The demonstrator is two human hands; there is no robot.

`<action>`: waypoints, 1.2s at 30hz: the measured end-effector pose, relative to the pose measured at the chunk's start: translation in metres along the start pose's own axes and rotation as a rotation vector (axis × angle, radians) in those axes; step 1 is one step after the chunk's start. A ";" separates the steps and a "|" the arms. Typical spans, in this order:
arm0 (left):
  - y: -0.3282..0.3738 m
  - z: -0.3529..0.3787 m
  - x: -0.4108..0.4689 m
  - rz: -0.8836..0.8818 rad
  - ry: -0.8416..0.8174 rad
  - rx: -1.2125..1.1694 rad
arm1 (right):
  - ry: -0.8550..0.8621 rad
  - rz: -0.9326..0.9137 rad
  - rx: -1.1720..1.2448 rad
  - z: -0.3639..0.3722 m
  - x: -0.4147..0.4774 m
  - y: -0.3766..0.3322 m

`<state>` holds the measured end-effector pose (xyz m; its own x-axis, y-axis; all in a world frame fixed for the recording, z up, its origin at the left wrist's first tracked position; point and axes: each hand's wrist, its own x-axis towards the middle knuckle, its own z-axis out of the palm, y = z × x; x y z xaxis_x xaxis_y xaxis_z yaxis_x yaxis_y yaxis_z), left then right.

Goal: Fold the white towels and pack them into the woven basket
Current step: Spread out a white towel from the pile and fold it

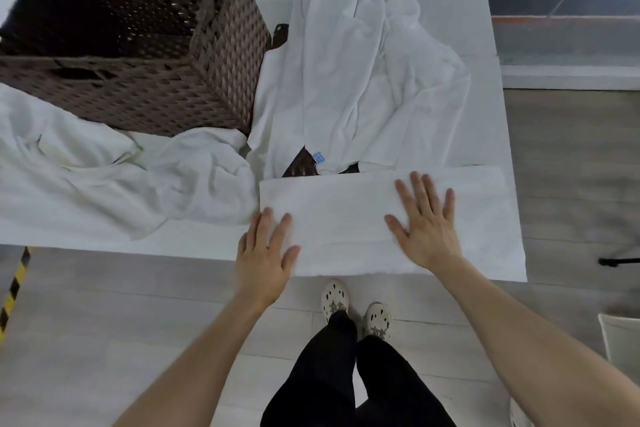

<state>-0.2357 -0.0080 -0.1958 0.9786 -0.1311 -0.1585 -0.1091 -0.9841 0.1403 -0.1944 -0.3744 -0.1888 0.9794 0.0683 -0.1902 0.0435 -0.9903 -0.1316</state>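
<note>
Pressing the folded towel (346, 218): left hand (265, 255), right hand (424, 222), fingers spread flat; basket (145, 87) cropped.

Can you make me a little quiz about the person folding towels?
1. True or false: the left hand and right hand both touch the flat towel with straight fingers.
2. Where is the basket? A: beyond the flat towel, to its left. B: on the floor. C: on the flat towel.
3. Fill in: the small tag on the heaped towels is ____.
Key: 1 true; 2 A; 3 blue.
</note>
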 end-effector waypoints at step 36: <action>0.271 -0.148 0.009 0.180 -0.297 -0.674 | -0.317 0.351 1.114 -0.171 0.004 0.082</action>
<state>-0.2309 -0.2579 -0.0145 0.8570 -0.4038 -0.3201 -0.0390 -0.6703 0.7411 -0.1536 -0.4758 -0.0343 0.8051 -0.0024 -0.5931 -0.5616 -0.3248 -0.7610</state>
